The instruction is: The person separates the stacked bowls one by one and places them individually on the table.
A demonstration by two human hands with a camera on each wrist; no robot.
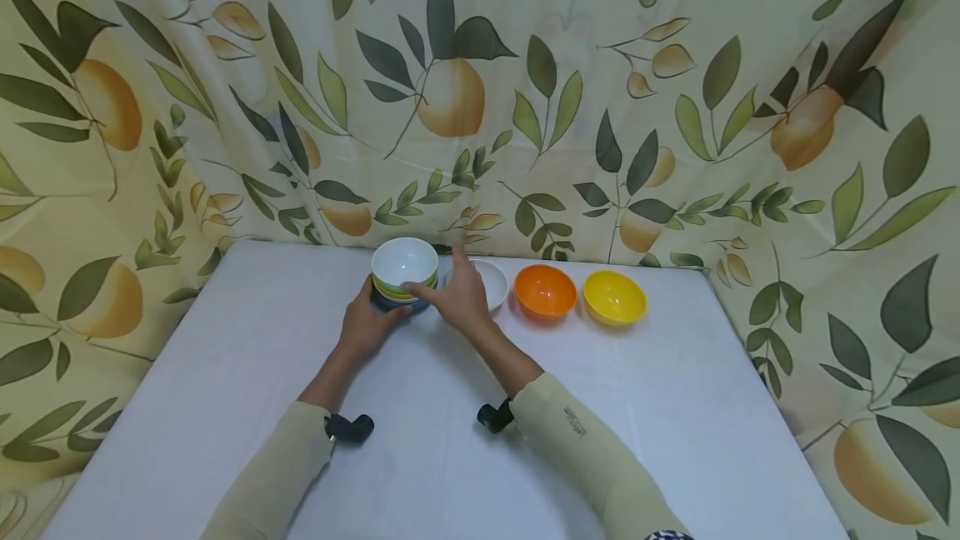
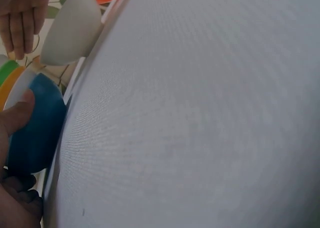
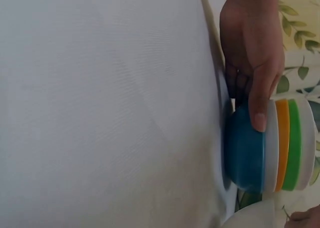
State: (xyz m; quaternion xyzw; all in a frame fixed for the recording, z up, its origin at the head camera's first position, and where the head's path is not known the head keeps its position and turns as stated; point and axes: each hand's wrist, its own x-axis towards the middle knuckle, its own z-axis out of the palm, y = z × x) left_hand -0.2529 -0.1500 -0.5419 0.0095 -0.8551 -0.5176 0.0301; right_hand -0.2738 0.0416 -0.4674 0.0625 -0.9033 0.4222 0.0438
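Pale-green sleeves (image 1: 592,457) angle inward over the white table (image 1: 420,457), the left hand (image 1: 365,325) grasping the bowl stack (image 3: 272,145) low, its thumb against the blue bottom bowl (image 3: 245,153), while the right hand (image 1: 459,294) is spread beside it, fingers straight (whether its thumb touches the rim, I cannot tell). Upright near the far edge, the stack runs blue, white, orange, green, white, left of a loose white bowl (image 1: 492,283), an orange bowl (image 1: 545,292) and a yellow bowl (image 1: 615,298).

Maybe a home, but I can't tell for sure. A white table (image 1: 420,448) is under the left hand (image 1: 365,327) and right hand (image 1: 462,300), and a fruit-and-leaf curtain (image 1: 498,157) hangs past them.
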